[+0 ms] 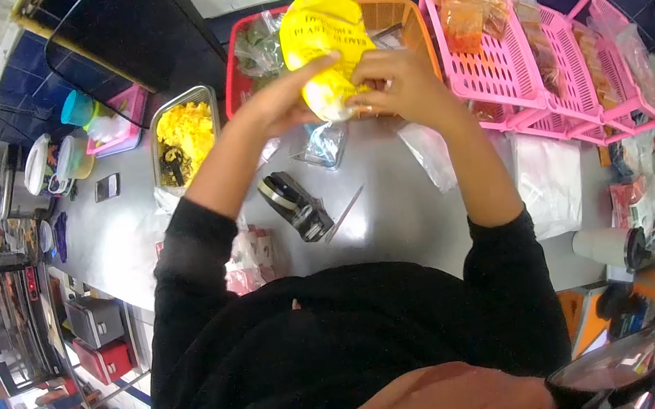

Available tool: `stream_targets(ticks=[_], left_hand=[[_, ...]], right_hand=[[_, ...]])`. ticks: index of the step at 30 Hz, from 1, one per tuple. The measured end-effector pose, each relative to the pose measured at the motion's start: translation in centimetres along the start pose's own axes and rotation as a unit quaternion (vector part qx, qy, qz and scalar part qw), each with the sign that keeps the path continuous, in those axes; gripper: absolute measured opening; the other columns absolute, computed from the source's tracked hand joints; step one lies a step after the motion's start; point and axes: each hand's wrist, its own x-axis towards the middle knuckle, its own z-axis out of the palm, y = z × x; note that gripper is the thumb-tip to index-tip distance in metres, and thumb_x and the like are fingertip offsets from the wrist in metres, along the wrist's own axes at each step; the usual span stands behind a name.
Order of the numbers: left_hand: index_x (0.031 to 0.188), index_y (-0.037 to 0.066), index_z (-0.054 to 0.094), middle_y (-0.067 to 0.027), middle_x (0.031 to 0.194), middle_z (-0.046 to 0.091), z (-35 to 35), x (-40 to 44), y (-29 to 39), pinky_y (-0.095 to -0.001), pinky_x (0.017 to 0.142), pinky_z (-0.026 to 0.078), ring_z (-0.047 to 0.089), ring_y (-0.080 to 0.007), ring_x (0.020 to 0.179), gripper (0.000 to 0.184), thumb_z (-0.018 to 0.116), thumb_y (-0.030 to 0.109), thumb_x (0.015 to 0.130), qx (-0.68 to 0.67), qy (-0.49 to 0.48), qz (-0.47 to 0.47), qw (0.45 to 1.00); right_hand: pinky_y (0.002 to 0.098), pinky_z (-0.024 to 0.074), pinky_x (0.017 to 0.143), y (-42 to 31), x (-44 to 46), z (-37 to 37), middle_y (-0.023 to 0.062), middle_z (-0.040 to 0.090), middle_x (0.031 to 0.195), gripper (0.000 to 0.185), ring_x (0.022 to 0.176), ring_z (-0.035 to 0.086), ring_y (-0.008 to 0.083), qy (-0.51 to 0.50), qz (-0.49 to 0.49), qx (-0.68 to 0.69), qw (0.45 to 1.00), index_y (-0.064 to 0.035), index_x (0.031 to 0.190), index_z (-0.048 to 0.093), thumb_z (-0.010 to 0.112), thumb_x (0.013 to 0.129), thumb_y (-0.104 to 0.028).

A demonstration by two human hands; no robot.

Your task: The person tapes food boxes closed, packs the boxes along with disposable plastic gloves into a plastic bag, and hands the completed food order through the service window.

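Observation:
Both my hands are raised over the far side of the metal table, around a yellow pack of plastic gloves (pixel 323 25) with dark printing. My left hand (pixel 289 97) grips its left side, thumb lying across the front. At the lower right of the pack, my right hand (pixel 395 81) has its fingers bent and pinched by the whitish lower end. Behind the pack stand a red basket (pixel 233 65) with bagged items and an orange basket (pixel 422 35). A clear packet (pixel 321 145) lies on the table just below my hands.
A black tape dispenser (pixel 295 207) sits on the steel table (pixel 383 230). To the left are a tub of yellow food (pixel 186 133) and a phone (pixel 107 187). Pink racks (pixel 495 71) with bagged goods stand right, above white plastic bags (pixel 551 182).

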Motion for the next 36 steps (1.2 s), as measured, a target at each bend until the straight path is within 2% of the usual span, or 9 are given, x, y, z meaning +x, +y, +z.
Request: stream_targets(ticks=[3,6,9,18,28,30,31,33,36], left_hand=[[0.121,0.001,0.056,-0.0113,0.111,0.066,2.0,0.4,-0.2,-0.0324,0.078,0.056,0.067,-0.021,0.094,0.039,0.066,0.021,0.089,0.055,0.001,0.139,0.989],[0.118,0.0,0.057,-0.0115,0.109,0.067,2.9,-0.6,-0.1,-0.034,0.076,0.056,0.068,-0.021,0.091,0.033,0.064,0.014,0.089,0.039,0.026,0.171,0.984],[0.118,-0.001,0.058,-0.012,0.107,0.067,3.3,-1.5,-0.3,-0.0344,0.074,0.056,0.068,-0.0209,0.089,0.033,0.064,0.014,0.089,0.087,0.045,0.185,0.978],[0.11,-0.004,0.062,-0.0113,0.099,0.069,3.8,-2.1,-1.2,-0.0304,0.069,0.054,0.068,-0.0174,0.082,0.033,0.068,0.018,0.086,0.08,0.099,0.213,0.969],[0.105,-0.007,0.064,-0.0139,0.092,0.07,5.2,-3.2,-0.3,-0.0294,0.068,0.054,0.068,-0.0186,0.076,0.036,0.068,0.025,0.086,0.118,0.109,0.253,0.954],[0.106,-0.007,0.063,-0.0163,0.095,0.069,5.5,-4.5,0.7,-0.031,0.068,0.054,0.069,-0.0209,0.078,0.04,0.066,0.029,0.088,0.189,0.246,0.212,0.927],[0.11,-0.005,0.061,-0.0163,0.1,0.068,2.3,-1.7,-0.2,-0.034,0.075,0.054,0.069,-0.0231,0.084,0.041,0.062,0.031,0.091,0.143,0.272,0.297,0.904],[0.119,-0.002,0.056,-0.0141,0.109,0.066,-0.6,-3.5,2.5,-0.0366,0.081,0.053,0.066,-0.0225,0.097,0.043,0.058,0.032,0.093,-0.109,0.249,0.253,0.928],[0.131,0.003,0.046,-0.0112,0.125,0.058,-1.1,-5.5,2.7,-0.0389,0.095,0.047,0.058,-0.0236,0.113,0.043,0.05,0.032,0.098,-0.153,0.208,0.289,0.922]], right_hand=[[0.0262,0.0415,0.057,-3.2,-0.9,-1.6,0.0062,0.058,0.069,0.019,0.062,0.053,0.0107,-0.043,0.119,-0.028,0.992,-0.0015,0.085,0.067,0.077,0.071,-0.008],[0.0245,0.0442,0.059,-3.0,-2.1,-2.4,0.0066,0.059,0.07,0.02,0.064,0.055,0.0105,-0.018,0.167,0.113,0.979,-0.001,0.089,0.068,0.077,0.071,-0.005],[0.0283,0.0499,0.065,-4.2,-2.6,-2.5,0.0087,0.065,0.072,0.016,0.068,0.062,0.0147,-0.032,0.185,0.09,0.978,0.0002,0.087,0.066,0.073,0.073,-0.006],[0.0304,0.0475,0.058,-9.5,-3.2,-2.9,0.0122,0.062,0.071,0.009,0.061,0.061,0.0228,-0.067,0.069,-0.128,0.987,0.0004,0.077,0.062,0.068,0.071,0.001],[0.0384,0.0461,0.061,-12.3,-3.5,-4.6,0.0143,0.058,0.071,0.006,0.068,0.059,0.0312,-0.088,0.019,-0.132,0.987,-0.0001,0.074,0.056,0.062,0.073,-0.001],[0.0373,0.0463,0.061,-13.3,-3.9,-5.0,0.0128,0.058,0.072,0.007,0.069,0.059,0.0298,-0.134,-0.01,-0.081,0.988,-0.0008,0.075,0.057,0.063,0.072,0.0],[0.0373,0.0463,0.061,-14.1,-4.5,-5.3,0.0128,0.058,0.072,0.007,0.069,0.059,0.0298,-0.136,-0.012,-0.083,0.987,-0.0008,0.075,0.057,0.063,0.072,0.0],[0.0359,0.0471,0.062,-15.4,-5.8,-5.7,0.0104,0.057,0.074,0.008,0.071,0.06,0.025,-0.135,-0.007,-0.064,0.989,-0.0019,0.078,0.06,0.066,0.073,-0.002],[0.0333,0.0479,0.064,-14.5,-5.9,-5.9,0.0077,0.057,0.076,0.011,0.073,0.061,0.0207,0.006,0.087,-0.062,0.994,-0.0024,0.082,0.062,0.071,0.076,-0.006]])
